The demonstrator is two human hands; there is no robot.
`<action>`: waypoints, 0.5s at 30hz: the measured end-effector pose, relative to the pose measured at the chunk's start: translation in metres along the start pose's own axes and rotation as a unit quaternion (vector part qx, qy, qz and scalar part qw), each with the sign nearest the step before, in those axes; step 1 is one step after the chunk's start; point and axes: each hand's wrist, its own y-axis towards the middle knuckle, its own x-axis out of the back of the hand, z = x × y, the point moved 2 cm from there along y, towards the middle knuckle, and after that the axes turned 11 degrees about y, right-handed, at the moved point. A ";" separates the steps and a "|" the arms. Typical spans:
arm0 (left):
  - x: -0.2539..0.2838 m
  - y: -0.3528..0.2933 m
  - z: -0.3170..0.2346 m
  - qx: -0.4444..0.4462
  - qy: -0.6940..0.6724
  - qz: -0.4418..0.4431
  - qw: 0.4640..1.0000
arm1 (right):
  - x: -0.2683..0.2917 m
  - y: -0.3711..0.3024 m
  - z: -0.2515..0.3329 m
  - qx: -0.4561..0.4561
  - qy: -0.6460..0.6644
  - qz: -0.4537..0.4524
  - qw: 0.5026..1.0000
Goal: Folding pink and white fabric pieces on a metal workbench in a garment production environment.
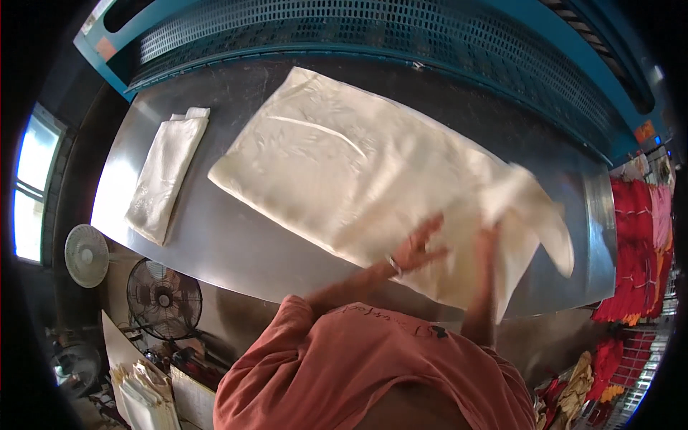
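Observation:
A large cream cloth (308, 161) with a woven leaf-like pattern lies slantwise over the metal table, a raised crease running across its far left part. My left hand (421, 247), a bracelet at its wrist, hovers over or rests on the near part of the cloth, fingers spread and holding nothing. Just right of it is my right hand (488, 240), smeared by motion. Beyond that hand the cloth's right end is lifted and blurred, with a flap hanging to the right. Whether my right fingers grip the fabric is hidden by the blur.
A narrow folded cream cloth (166, 175) lies at the left of the metal table (236, 251). Along the far edge runs a teal perforated metal frame (344, 36). Fans (163, 297) stand beyond the near left edge. Red bundled fabric (632, 247) hangs at the right.

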 end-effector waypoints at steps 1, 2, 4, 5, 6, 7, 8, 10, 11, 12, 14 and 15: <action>0.003 0.027 0.013 -0.017 -0.027 -0.065 0.997 | -0.041 -0.021 0.003 0.229 -0.059 0.023 0.971; 0.019 0.044 -0.002 0.061 -0.233 -0.053 0.969 | -0.064 -0.034 -0.001 0.238 -0.105 0.111 0.959; 0.103 0.050 0.019 0.158 0.147 -0.068 0.974 | -0.128 -0.086 0.147 0.347 -0.019 0.249 0.904; 0.118 0.038 0.050 -0.045 -0.087 -0.376 0.921 | -0.138 -0.103 0.159 0.300 -0.037 0.250 0.920; 0.149 0.032 0.052 0.113 -0.133 -0.329 0.928 | -0.142 -0.106 0.140 0.285 -0.041 0.242 0.927; 0.184 0.013 0.078 0.097 -0.070 -0.390 0.913 | -0.146 -0.116 0.138 0.272 -0.066 0.233 0.931; 0.215 -0.009 0.091 0.058 -0.079 -0.392 0.915 | -0.146 -0.124 0.130 0.253 -0.094 0.220 0.937; 0.270 -0.049 0.113 0.099 -0.033 -0.419 0.902 | -0.134 -0.133 0.104 0.245 -0.127 0.208 0.938; 0.294 -0.066 0.115 0.046 0.035 -0.475 0.878 | -0.123 -0.135 0.095 0.246 -0.154 0.206 0.935; 0.331 -0.095 0.128 0.054 0.325 -0.452 0.829 | -0.111 -0.135 0.090 0.231 -0.125 0.183 0.948; 0.348 -0.105 0.107 0.119 0.550 -0.375 0.737 | -0.069 -0.141 0.068 0.221 -0.195 0.071 0.953; 0.355 -0.105 0.102 0.170 0.543 -0.391 0.723 | -0.045 -0.146 0.053 0.202 -0.203 -0.004 0.958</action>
